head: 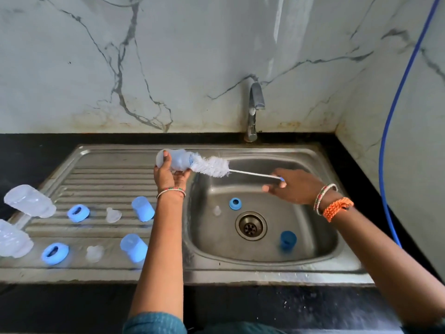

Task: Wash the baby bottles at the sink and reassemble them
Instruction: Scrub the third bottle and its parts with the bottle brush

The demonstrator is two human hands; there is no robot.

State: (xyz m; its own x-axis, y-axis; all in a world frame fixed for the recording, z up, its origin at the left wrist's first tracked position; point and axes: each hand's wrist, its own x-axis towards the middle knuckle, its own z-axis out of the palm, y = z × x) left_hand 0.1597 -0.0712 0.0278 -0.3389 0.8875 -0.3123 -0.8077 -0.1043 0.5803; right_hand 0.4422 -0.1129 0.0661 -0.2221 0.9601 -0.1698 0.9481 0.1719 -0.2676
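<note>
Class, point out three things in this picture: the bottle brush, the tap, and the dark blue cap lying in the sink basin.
bottle brush (210,166), head view, white bristles.
tap (255,102), head view, metal spout.
dark blue cap (288,240), head view, its side wall.

Your left hand (168,175) holds a bottle (174,160) up over the sink (320,162). To its right, your right hand (291,189) holds the brush (212,166), whose tip is in the bottle's mouth. Below your right hand, in the bowl, lie a ring (235,204), a nipple (216,210) and a cap (288,240) around the drain (251,225). Left of your left arm, on the drainboard (108,179), lie two bottles (30,201), rings, nipples and caps. The tap (254,109) stands behind your hands.
</note>
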